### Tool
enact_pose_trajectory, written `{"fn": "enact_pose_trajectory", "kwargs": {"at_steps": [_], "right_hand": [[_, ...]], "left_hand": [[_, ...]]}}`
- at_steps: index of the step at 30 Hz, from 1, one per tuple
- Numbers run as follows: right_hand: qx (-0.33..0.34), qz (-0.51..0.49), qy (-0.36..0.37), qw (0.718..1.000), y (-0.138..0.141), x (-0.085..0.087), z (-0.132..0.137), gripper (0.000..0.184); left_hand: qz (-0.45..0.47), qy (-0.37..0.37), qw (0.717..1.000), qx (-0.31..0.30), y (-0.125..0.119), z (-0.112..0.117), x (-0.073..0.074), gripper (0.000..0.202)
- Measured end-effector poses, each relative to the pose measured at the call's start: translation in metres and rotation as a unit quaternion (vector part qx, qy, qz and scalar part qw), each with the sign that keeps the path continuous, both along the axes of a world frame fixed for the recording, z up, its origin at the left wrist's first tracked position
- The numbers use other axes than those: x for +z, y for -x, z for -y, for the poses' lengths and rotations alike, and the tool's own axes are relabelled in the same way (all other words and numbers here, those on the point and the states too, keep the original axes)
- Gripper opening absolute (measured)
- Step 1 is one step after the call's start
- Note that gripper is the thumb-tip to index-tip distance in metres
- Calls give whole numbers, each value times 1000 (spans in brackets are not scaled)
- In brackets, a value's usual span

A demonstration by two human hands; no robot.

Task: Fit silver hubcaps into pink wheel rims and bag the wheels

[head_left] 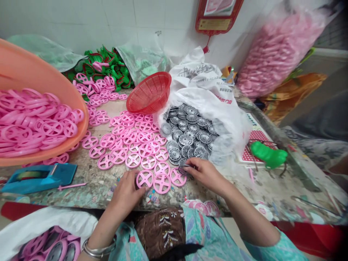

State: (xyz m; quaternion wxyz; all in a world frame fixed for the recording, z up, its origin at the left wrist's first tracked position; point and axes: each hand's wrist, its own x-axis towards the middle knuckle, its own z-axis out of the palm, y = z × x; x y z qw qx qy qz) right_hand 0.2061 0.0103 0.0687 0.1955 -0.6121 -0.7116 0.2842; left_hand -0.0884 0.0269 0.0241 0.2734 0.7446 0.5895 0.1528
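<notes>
My right hand [205, 174] pinches a grey disc [183, 168] between thumb and fingers, above the front edge of the grey pile. My left hand [125, 191] is curled at the left edge of a pink spoked wheel [144, 179], thumb at its lower rim and fingers at its upper left. Beside that wheel lie another pink wheel [162, 183] and one more [178, 177], flat on the worktable [103, 188]. More loose pink wheels spread behind them. A white plastic bag [231, 119] lies with its mouth towards me, grey discs [186, 140] spilling out.
An orange tub [54, 145] full of pink wheels tilts at the left, behind a blue tape dispenser [40, 177]. A red basket [149, 92] and green parts [108, 65] sit at the back. Lower left, a white sack [67, 217] holds pink wheels with grey centres.
</notes>
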Motion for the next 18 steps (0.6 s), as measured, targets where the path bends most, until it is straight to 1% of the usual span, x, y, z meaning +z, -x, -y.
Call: {"fn": "enact_pose_trajectory", "kwargs": {"at_steps": [3,6,9,11,13,16,18], "right_hand": [[-7,1,-8,1000,2,0,0,18],[-15,-17,-9,1000,3,-3,2,17],[-29,-67,-4,997,6,-6,4,18],[-41,-129,4,991,12,-7,6,19],[-59,-227,48,971,20,-10,9,21],[-72,-368,175,910,38,-17,14,27],[-62,-410,236,879,50,-25,18,33]], "left_hand": [[8,14,1000,17,-2,-1,-3,50],[20,36,998,37,-3,-4,-2,49],[30,34,998,40,-4,-6,-1,48],[30,28,999,36,-4,-7,-1,49],[29,29,998,36,-4,-8,-3,49],[40,38,997,55,-3,-7,-4,47],[61,45,994,73,-3,-6,-5,46]]}}
